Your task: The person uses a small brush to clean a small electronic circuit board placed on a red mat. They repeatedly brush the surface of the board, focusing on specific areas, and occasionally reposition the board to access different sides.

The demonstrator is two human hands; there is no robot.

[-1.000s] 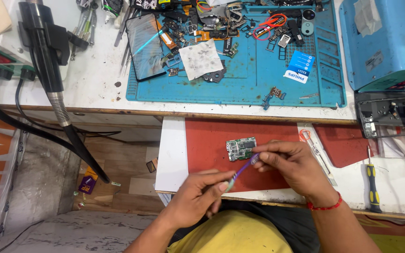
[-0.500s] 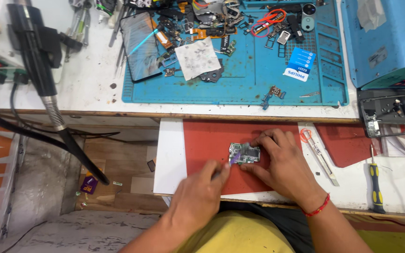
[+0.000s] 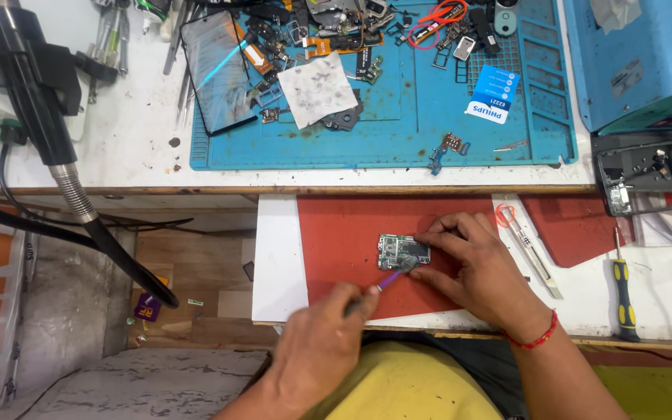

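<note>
Small green circuit board (image 3: 402, 251) flat on red mat (image 3: 336, 233); purple-tipped tool (image 3: 386, 283) angled w/ tip at board's edge

Bright even overhead light, soft short shadows under hands, left hand (image 3: 316, 350) slightly motion-blurred, mild wide-angle bending at worktop (image 3: 149, 167) edges
</note>
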